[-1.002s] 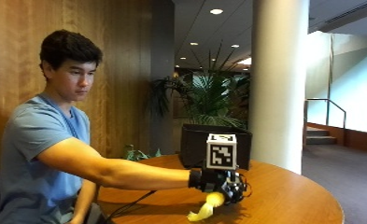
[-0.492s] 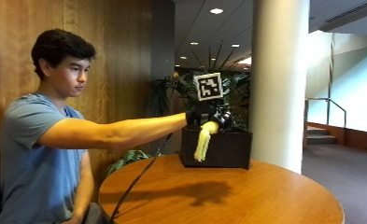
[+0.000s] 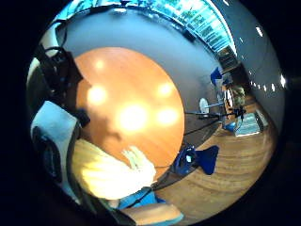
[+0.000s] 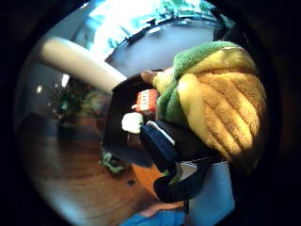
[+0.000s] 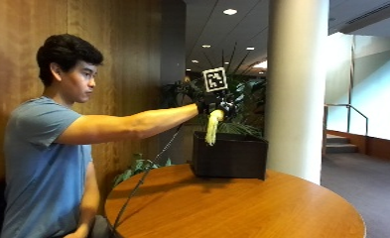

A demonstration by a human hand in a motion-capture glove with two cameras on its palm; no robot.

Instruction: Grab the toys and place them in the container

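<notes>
One yellow-and-green plush toy [image 5: 212,128] hung pinched in the curled fingers of the black-gloved right hand [image 5: 214,106]. It had risen from the round wooden table [image 5: 260,208] to above the dark rectangular container [image 5: 228,157]; release appeared imminent.

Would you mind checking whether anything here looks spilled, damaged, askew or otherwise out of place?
Nothing stands out. The gloved right hand holds a yellow plush toy hanging over the dark container, which stands upright on the round wooden table. The thumb side palm view shows other toys already in the container; nothing lies spilled on the tabletop.
</notes>
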